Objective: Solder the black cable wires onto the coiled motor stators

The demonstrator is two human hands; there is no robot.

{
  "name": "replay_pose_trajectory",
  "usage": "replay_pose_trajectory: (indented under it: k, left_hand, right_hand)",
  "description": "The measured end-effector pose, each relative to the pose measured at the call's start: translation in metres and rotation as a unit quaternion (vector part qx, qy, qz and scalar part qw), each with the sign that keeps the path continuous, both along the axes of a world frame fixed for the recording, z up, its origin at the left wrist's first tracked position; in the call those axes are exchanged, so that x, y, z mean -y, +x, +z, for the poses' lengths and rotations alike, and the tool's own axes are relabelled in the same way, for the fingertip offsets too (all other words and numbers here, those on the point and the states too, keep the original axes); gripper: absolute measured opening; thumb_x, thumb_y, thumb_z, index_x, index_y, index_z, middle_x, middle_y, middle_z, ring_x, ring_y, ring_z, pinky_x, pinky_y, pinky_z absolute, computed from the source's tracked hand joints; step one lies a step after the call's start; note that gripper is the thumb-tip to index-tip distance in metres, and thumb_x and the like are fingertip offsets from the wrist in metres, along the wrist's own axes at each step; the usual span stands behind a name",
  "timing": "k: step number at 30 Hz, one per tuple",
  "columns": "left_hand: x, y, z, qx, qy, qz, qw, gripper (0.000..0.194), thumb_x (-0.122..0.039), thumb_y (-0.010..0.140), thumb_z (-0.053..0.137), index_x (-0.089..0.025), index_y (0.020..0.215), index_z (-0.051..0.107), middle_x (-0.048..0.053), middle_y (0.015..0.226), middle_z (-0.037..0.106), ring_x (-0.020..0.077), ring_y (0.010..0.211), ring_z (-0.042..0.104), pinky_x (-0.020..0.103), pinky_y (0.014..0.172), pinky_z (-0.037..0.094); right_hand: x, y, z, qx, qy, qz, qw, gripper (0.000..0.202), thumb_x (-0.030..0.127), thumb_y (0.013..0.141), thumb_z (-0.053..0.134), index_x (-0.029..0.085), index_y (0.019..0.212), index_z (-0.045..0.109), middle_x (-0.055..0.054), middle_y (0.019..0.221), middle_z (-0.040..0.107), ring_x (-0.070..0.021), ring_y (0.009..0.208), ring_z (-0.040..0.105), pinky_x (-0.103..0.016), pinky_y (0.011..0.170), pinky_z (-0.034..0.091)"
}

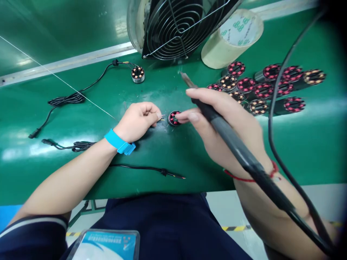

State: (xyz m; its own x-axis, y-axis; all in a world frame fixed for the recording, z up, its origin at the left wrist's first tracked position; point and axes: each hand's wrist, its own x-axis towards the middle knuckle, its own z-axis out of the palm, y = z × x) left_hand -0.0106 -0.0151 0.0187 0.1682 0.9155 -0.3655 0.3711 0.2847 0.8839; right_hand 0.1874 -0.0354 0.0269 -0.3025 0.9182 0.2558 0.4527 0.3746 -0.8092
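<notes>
My left hand [142,119], with a blue strap at the wrist, pinches thin wires [163,118] whose ends poke out toward the right. Just beyond those ends sits a small motor stator [173,118] with red windings on the bench. Two fingertips of my right hand [225,122] reach to this stator's right edge. The same hand holds a soldering iron [230,135], its tip [185,77] pointing up and away, clear of the stator. A black cable runs from the iron's rear end past my right forearm.
Several stators [262,90] with red or copper windings stand at the right. A fan [177,29] and a tape roll [230,39] are at the back. One wired stator [138,74] lies back left with its coiled cable [66,99]. Another cable [146,168] lies near the front edge.
</notes>
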Motion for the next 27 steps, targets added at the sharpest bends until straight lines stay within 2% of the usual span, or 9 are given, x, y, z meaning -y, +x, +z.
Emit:
replay_pose_trajectory:
  k: [2,5,8,10,14,20,27]
  left_hand:
    - [0.0,0.0,0.0,0.004,-0.001,0.001,1.0,0.011,-0.01,0.079,0.057,-0.013,0.069,0.06,-0.003,0.057,0.057,0.007,0.054,0.049,0.021,0.055,0.037]
    - [0.001,0.0,-0.001,0.003,-0.003,0.003,1.0,0.011,-0.012,0.08,0.058,-0.013,0.068,0.06,-0.003,0.057,0.057,0.0071,0.054,0.049,0.021,0.056,0.037]
    - [0.002,-0.001,-0.002,0.004,-0.005,0.0,1.0,0.011,-0.014,0.081,0.058,-0.013,0.07,0.059,-0.003,0.058,0.057,0.0071,0.055,0.049,0.021,0.056,0.038]
    - [0.002,-0.002,-0.003,0.016,-0.002,-0.002,1.0,0.011,-0.013,0.082,0.057,-0.013,0.071,0.059,-0.004,0.059,0.057,0.0068,0.056,0.05,0.021,0.058,0.038]
    - [0.002,-0.003,-0.003,0.044,0.005,0.009,0.999,0.013,-0.008,0.084,0.051,-0.014,0.074,0.058,-0.004,0.06,0.055,0.0059,0.055,0.048,0.02,0.055,0.036]
    - [0.003,-0.002,-0.006,0.069,0.0,0.038,0.997,0.015,-0.002,0.081,0.048,-0.016,0.075,0.051,-0.005,0.057,0.053,0.0056,0.053,0.049,0.019,0.053,0.035]
    - [0.005,-0.003,-0.007,0.066,0.029,0.024,0.997,0.013,-0.005,0.08,0.049,-0.017,0.075,0.049,-0.005,0.063,0.052,0.0046,0.051,0.045,0.019,0.05,0.035]
  right_hand:
    - [-0.012,-0.005,-0.004,0.033,-0.001,0.034,0.999,0.038,0.022,0.09,0.059,0.03,0.126,0.058,-0.001,0.107,0.074,-0.0212,0.096,0.072,-0.04,0.088,0.06]
    - [-0.026,-0.014,-0.022,0.045,0.008,0.084,0.995,0.048,0.017,0.083,0.058,0.027,0.13,0.054,-0.003,0.107,0.074,-0.0234,0.099,0.069,-0.045,0.091,0.056]
    - [-0.031,-0.021,-0.04,0.034,0.01,0.079,0.996,0.045,0.017,0.084,0.054,0.027,0.127,0.054,-0.002,0.097,0.073,-0.0212,0.089,0.069,-0.044,0.088,0.055]
    - [-0.03,-0.023,-0.046,0.024,0.004,0.067,0.997,0.043,0.017,0.084,0.053,0.027,0.126,0.054,-0.001,0.093,0.072,-0.02,0.085,0.068,-0.043,0.087,0.054]
    - [-0.023,-0.022,-0.046,-0.002,0.019,0.033,0.999,0.048,0.018,0.082,0.056,0.031,0.128,0.052,0.0,0.093,0.07,-0.0203,0.089,0.066,-0.044,0.091,0.053]
    - [-0.017,-0.025,-0.045,0.009,0.104,0.025,0.994,0.049,0.021,0.082,0.056,0.033,0.129,0.048,-0.001,0.089,0.067,-0.0233,0.088,0.062,-0.044,0.086,0.052]
    - [-0.018,-0.031,-0.047,0.025,0.094,0.031,0.995,0.046,0.018,0.082,0.054,0.031,0.126,0.048,0.0,0.087,0.068,-0.0228,0.088,0.063,-0.042,0.082,0.051]
